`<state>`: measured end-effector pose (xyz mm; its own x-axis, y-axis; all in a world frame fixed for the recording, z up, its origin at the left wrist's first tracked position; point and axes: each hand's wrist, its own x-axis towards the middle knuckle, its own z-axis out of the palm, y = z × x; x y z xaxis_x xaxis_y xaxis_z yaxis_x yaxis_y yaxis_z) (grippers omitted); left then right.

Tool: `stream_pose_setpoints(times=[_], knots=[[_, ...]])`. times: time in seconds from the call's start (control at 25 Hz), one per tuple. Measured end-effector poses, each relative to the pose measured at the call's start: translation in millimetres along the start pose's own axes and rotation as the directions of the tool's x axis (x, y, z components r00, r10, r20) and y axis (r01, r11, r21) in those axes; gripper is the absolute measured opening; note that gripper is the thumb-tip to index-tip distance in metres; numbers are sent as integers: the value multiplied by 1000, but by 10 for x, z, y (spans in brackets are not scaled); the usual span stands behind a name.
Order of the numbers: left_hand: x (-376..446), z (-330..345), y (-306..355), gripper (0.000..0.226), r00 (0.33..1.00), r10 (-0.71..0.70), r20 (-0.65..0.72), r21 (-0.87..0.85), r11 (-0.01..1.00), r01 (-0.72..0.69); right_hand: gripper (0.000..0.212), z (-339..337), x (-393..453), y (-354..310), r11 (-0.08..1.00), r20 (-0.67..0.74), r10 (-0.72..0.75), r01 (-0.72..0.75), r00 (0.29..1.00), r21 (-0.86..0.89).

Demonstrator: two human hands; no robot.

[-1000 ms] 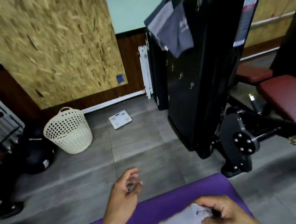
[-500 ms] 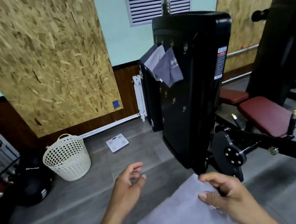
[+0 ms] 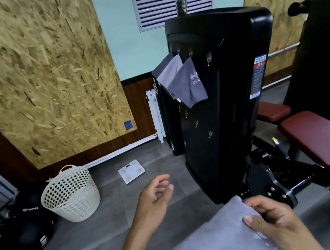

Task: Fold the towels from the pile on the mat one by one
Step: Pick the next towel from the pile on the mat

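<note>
Above the floor at lower right, I log the right hand (image 3: 277,223) pinching one grey towel (image 3: 215,237) aloft, left hand (image 3: 153,199) loosely curled and empty; folding looks barely begun, pile out of view.

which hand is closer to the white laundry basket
Left. The left hand hangs open in the air, to the right of the basket with bare floor between them. The right hand is farther right and nearer the camera, pinching the grey towel.
</note>
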<state>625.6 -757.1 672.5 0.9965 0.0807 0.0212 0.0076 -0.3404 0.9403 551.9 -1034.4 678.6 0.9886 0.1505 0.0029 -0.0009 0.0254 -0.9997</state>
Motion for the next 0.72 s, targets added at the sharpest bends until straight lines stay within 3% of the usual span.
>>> stream_pose_setpoints(times=[0.12,0.24,0.56,0.72], knots=[[600,135,-28,24,999,-29,-43,-40,999,27,23,-161,645,-33,999,14,-18,19,1000,-50],[1273,189,4,28,999,-37,-4,-37,999,37,11,-193,1383,-164,998,29,-33,35,999,-45],[3611,-76,74,33,980,103,168,24,994,-109,10,116,3645,-205,986,-16,-129,127,992,-106],[4642,-119,233,17,951,161,263,-6,986,-166,2,260,4500,-175,984,-40,-128,121,991,-133]])
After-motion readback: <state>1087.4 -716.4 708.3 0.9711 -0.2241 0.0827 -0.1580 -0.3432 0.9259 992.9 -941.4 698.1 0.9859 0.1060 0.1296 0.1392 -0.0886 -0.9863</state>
